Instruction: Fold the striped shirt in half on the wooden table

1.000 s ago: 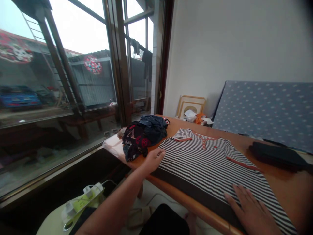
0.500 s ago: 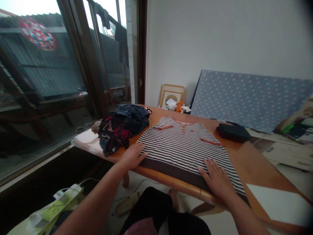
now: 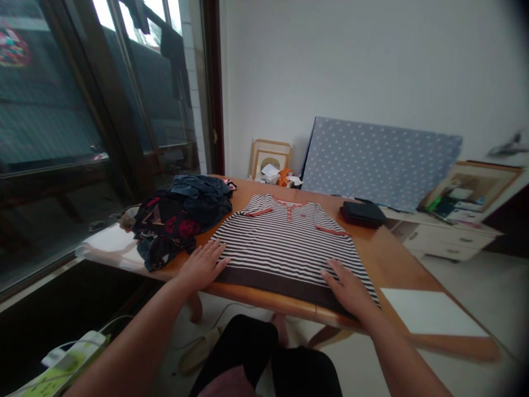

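A black-and-white striped short-sleeved shirt [image 3: 285, 248] lies spread flat, its collar and reddish-trimmed sleeves away from me and its dark hem along the table's near edge. My left hand [image 3: 203, 267] rests flat at the shirt's lower left corner, fingers stretched out. On the lower right part of the shirt lies my right hand [image 3: 346, 284], palm down with fingers apart. Neither hand grips anything. To the left of my left hand sits a heap of dark crumpled clothes [image 3: 182, 212].
The wooden table [image 3: 397, 259] carries a black case [image 3: 362, 213] at the far right and a white sheet [image 3: 432, 311] at the near right. Below left is a power strip [image 3: 78, 355]. A dotted blue cloth-covered panel [image 3: 372, 160] leans behind the table.
My view has turned to the right, so everything sits further left in it. The right hand has shifted slightly on the shirt; the left hand stays at the lower left corner.
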Tool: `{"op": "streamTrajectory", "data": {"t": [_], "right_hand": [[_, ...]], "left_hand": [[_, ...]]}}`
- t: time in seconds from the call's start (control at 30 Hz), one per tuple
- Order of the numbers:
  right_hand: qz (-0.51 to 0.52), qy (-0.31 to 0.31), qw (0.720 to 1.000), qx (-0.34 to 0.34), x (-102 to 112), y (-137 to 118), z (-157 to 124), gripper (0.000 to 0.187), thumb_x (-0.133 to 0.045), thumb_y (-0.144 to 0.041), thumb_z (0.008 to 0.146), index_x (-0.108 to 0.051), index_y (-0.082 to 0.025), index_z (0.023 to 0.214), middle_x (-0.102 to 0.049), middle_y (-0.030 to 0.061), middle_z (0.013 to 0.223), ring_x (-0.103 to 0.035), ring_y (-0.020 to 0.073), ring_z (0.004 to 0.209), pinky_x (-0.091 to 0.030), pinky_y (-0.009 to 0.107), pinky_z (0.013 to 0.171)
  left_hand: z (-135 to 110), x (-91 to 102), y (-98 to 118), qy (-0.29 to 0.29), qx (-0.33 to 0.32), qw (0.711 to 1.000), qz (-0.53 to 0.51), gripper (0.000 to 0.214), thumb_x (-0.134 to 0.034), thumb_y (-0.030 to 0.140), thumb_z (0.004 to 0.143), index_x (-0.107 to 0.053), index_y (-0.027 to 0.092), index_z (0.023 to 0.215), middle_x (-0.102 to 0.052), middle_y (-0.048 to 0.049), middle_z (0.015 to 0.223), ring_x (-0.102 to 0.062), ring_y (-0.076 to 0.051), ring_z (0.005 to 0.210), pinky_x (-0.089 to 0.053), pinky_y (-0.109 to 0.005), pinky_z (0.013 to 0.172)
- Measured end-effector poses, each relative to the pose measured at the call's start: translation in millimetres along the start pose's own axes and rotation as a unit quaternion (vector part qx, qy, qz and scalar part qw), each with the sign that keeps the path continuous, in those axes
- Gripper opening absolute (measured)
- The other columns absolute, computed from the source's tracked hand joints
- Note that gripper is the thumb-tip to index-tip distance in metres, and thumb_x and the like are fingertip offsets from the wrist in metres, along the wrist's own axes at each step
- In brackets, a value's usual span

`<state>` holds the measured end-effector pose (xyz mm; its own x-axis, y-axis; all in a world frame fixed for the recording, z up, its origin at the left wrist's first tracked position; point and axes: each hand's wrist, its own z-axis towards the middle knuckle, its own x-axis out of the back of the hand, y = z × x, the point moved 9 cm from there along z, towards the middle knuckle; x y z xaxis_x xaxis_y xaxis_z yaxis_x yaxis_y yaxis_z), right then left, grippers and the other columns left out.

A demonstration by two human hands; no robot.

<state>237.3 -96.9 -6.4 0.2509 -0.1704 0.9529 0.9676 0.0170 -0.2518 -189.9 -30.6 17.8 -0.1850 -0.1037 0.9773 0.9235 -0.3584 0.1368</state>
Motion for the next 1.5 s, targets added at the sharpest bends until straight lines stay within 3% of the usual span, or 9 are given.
{"op": "streamTrajectory", "data": {"t": [0.1, 0.23, 0.97, 1.2, 1.5], "right_hand": [[-0.032, 0.029, 0.999, -0.020, 4.3, 15.1, -10.1, 0.068, -0.032, -0.059, 0.096, -0.046, -0.014, 0.145, -0.042, 0.0126, 0.153, -0.032, 0.0272, 0.145, -0.024, 0.046, 0.119], [-0.061, 0.018, 0.997, -0.040, -3.3, 26.4, -18.7, 0.071, -0.032, -0.060, 0.096, -0.044, -0.012, 0.147, -0.040, 0.0128, 0.154, -0.027, 0.0296, 0.146, -0.022, 0.049, 0.119], [-0.043, 0.014, 0.998, -0.051, 1.5, 24.4, -20.9, 0.069, -0.032, -0.060, 0.095, -0.043, -0.018, 0.149, -0.041, 0.0092, 0.154, -0.028, 0.0278, 0.146, -0.019, 0.048, 0.119], [-0.038, -0.005, 0.997, -0.067, 6.4, 18.9, -22.2, 0.070, -0.032, -0.060, 0.096, -0.040, -0.018, 0.150, -0.037, 0.0089, 0.156, -0.025, 0.0259, 0.147, -0.015, 0.044, 0.120], [-0.027, -0.004, 0.996, -0.083, 12.9, 14.4, -23.6, 0.069, -0.029, -0.060, 0.096, -0.041, -0.019, 0.150, -0.035, 0.0051, 0.158, -0.024, 0.0240, 0.148, -0.011, 0.042, 0.121]], "left_hand": [[0.4, -0.2, -1.1, 0.000, 0.009, 1.000, 0.006, 0.065, -0.031, 0.056, 0.097, -0.038, 0.021, 0.151, -0.030, -0.0096, 0.160, -0.019, -0.027, 0.150, -0.016, -0.047, 0.119], [0.4, 0.4, 0.0, -0.006, 0.016, 1.000, 0.024, 0.062, -0.031, 0.053, 0.097, -0.037, 0.024, 0.152, -0.029, -0.0078, 0.161, -0.019, -0.027, 0.150, -0.015, -0.053, 0.118], [-4.3, -0.6, -2.8, -0.004, 0.003, 0.997, 0.073, 0.061, -0.032, 0.050, 0.098, -0.038, 0.024, 0.152, -0.028, -0.0091, 0.161, -0.021, -0.028, 0.150, -0.018, -0.056, 0.116], [-7.5, 11.2, 9.0, -0.011, -0.019, 0.997, 0.076, 0.052, -0.029, 0.044, 0.100, -0.048, 0.027, 0.145, -0.035, -0.0088, 0.158, -0.027, -0.030, 0.148, -0.019, -0.061, 0.114], [-1.0, -23.8, -13.6, 0.002, -0.076, 0.986, 0.146, 0.052, -0.038, 0.017, 0.092, -0.058, 0.038, 0.136, -0.034, -0.0021, 0.159, -0.023, -0.033, 0.148, -0.016, -0.069, 0.111]]}}
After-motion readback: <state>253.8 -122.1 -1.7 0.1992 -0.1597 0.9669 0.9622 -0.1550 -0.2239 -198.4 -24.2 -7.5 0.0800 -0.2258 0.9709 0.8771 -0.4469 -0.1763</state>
